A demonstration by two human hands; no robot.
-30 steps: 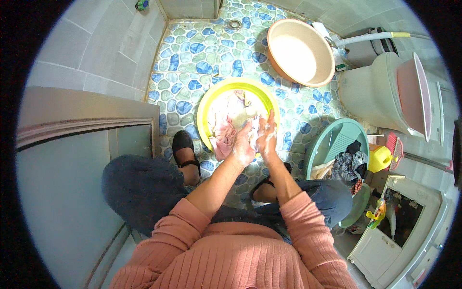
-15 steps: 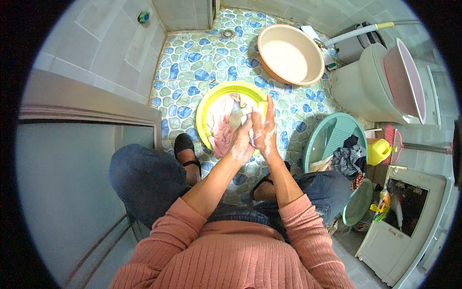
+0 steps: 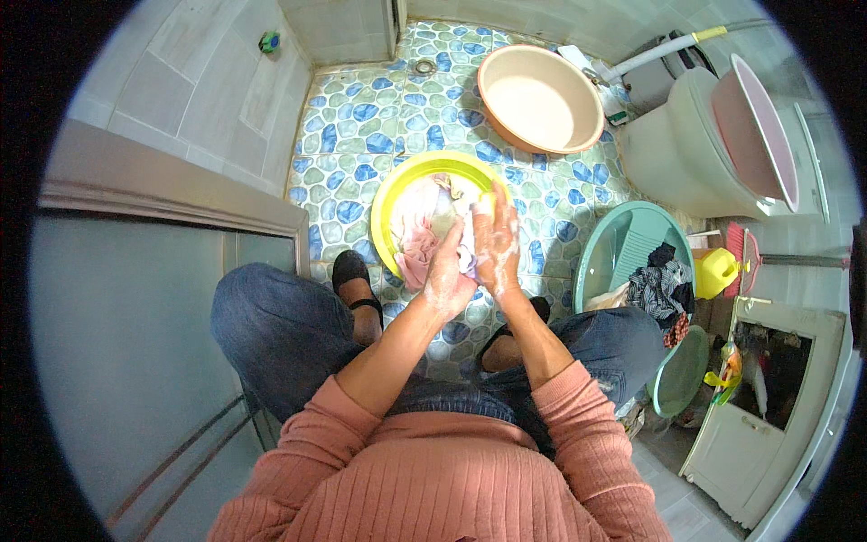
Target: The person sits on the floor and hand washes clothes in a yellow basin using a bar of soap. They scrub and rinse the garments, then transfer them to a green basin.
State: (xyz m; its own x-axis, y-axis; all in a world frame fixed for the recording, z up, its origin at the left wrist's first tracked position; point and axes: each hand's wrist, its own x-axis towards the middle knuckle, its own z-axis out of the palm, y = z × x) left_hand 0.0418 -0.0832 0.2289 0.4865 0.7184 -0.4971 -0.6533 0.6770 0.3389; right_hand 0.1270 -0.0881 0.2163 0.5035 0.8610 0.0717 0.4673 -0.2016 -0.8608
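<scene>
A yellow-green basin [image 3: 384,210] stands on the floor between my feet, with wet pink cloth [image 3: 417,246] and whitish cloth in it. Over its near right side my two soapy hands are close together. My left hand [image 3: 448,275] has its thumb up along a pale lilac-white cloth [image 3: 467,256]; its other fingers are mostly hidden, and it seems to grip that cloth. Against the same cloth lies my right hand [image 3: 497,246], back upward, fingers stretched out toward the basin's far right rim. Foam covers its back. A small yellowish patch by its fingertips is too unclear to name.
An orange-rimmed basin [image 3: 540,99] stands beyond on the right. A teal tub [image 3: 607,248] with a ribbed washboard and dark clothes [image 3: 657,294] is beside my right knee. Farther right are a toilet [image 3: 668,144], a yellow jug [image 3: 716,273] and a white cabinet [image 3: 750,470]. A door [image 3: 135,343] closes off the left.
My hands have shifted slightly apart over the basin, and the right fingers are flatter and more spread. The whitish piece that showed between the fingertips is no longer distinct. The view has shifted a little.
</scene>
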